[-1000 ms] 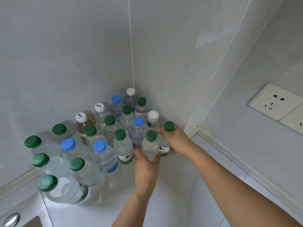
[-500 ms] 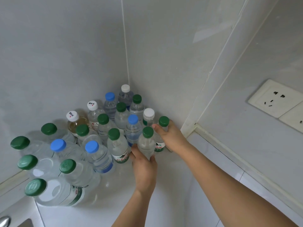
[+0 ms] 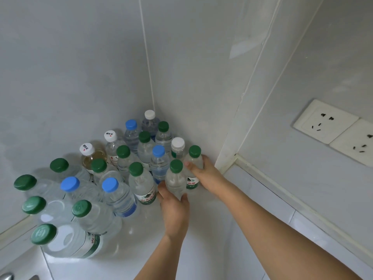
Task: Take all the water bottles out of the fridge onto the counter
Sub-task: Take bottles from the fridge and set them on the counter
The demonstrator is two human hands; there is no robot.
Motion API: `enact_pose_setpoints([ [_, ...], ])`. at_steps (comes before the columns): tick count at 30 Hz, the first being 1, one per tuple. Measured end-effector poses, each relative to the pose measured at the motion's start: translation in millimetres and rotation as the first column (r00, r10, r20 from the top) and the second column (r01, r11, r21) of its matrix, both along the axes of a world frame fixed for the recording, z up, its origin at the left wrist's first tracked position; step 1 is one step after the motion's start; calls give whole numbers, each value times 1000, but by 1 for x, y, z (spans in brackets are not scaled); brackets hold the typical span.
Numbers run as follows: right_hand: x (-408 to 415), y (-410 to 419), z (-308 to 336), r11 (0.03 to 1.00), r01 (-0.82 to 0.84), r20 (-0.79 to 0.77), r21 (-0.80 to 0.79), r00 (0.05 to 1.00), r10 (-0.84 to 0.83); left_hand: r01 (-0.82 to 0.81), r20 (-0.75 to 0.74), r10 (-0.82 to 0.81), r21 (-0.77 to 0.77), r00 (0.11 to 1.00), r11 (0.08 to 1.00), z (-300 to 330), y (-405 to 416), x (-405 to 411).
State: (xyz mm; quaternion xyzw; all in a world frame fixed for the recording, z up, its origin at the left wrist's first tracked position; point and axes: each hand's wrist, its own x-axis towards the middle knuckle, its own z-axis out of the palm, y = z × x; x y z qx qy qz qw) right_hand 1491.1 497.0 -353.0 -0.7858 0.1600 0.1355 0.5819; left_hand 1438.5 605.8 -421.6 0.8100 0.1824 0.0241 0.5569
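Several water bottles with green, blue and white caps stand packed into the corner of a white counter [image 3: 205, 235]. My left hand [image 3: 174, 211] grips a small green-capped bottle [image 3: 176, 178] at the front of the group, fingers round its lower body. Beside it on the right, my right hand [image 3: 203, 172] holds another green-capped bottle [image 3: 194, 158] close to the wall, thumb across its neck. Both bottles stand upright on the counter. Larger green-capped bottles [image 3: 60, 239] stand at the left.
White walls meet in the corner behind the bottles. A white pillar edge [image 3: 228, 158] stands right of my right hand. Two wall sockets [image 3: 325, 122] sit on the right wall. A metal fixture [image 3: 6, 276] shows at the bottom left.
The view has shifted a little, moving the bottles leftward in frame. Both hands keep their hold on the same two bottles, which stay standing on the counter.
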Motion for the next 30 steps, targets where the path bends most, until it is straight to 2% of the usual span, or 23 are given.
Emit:
enact_pose_setpoints([
  [3,-23,-8,-1,998,7,12,63,1000,-8,55,-1,-55,-6,998,998,7,4,-5],
  [5,-43,-13,6,996,58,-16,64,998,-57,64,10,-65,53,998,996,18,8,-17],
  [11,-113,-41,25,978,106,-23,-181,993,-112,101,128,-133,230,983,968,46,16,-67],
  [17,-192,-77,49,857,-10,19,-515,1000,23,298,89,-373,447,923,844,62,-3,-103],
  [20,-226,-103,59,798,8,4,-603,1000,-7,442,89,-555,507,827,740,72,-30,-113],
  [23,-264,-134,62,758,99,18,-644,993,-115,561,93,-729,575,678,596,78,-68,-121],
  [26,-304,-152,65,731,164,30,-662,981,-193,597,90,-825,647,558,474,84,-97,-135],
  [30,-361,-176,78,681,254,65,-687,955,-290,611,126,-907,701,402,368,104,-136,-172],
])
